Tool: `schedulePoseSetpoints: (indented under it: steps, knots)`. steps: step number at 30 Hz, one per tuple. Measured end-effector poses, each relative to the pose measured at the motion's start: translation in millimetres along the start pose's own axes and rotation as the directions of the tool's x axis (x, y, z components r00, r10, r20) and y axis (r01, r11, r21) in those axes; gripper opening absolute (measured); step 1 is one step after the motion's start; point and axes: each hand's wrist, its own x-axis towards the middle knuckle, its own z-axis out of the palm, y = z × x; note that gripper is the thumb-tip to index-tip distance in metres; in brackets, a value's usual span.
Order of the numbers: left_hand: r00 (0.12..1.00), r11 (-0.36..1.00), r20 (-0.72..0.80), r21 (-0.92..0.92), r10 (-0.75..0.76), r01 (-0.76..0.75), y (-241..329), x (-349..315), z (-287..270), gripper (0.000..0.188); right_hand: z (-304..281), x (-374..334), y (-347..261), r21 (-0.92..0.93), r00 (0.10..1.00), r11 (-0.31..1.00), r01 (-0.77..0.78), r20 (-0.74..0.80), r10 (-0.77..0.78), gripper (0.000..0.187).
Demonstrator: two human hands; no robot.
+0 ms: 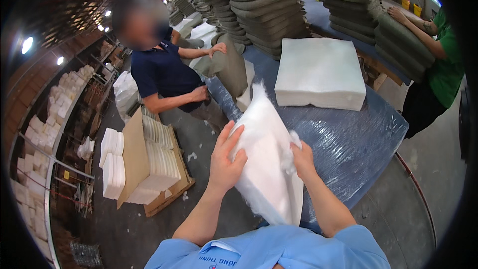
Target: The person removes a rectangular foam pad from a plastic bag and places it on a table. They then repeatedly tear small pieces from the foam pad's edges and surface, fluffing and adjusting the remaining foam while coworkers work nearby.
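Upright in front of my body stands a white cushion pad (pixel 266 169) covered in fluffy fibre wadding, one corner pointing away from me. My left hand (pixel 226 162) grips its left side, with the thumb and fingers slightly apart on the wadding. On the right side, my right hand (pixel 303 160) has its fingers closed on a loose tuft of wadding (pixel 289 157) at the edge; its fingertips are partly hidden. Beyond the pad, a stack of white padding (pixel 321 72) lies on the blue plastic-covered table (pixel 348 139).
Tall stacks of grey-green cushions (pixel 266 10) stand at the back. At left, a person in dark blue (pixel 167 74) handles a grey-green cushion. Another person in green (pixel 445 45) touches cushions at right. White foam pads (pixel 162 154) sit on a pallet. A hose (pixel 420 189) crosses the floor.
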Motion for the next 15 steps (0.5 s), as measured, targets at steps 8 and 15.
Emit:
schedulePoseSetpoints:
  steps: [8,15]
  knots:
    - [0.999,0.997,-0.005,-0.056,-0.045,0.045,1.6,-7.3,-2.1,0.058,77.5,-33.0,-79.2,-0.002,0.880,0.933,0.361,0.332,-0.340,0.024]
    - [0.998,1.000,0.066,0.028,-0.016,0.014,5.2,-7.8,-4.0,0.057,88.4,-40.0,-65.1,0.094,0.905,0.950,0.298,0.288,-0.313,0.028]
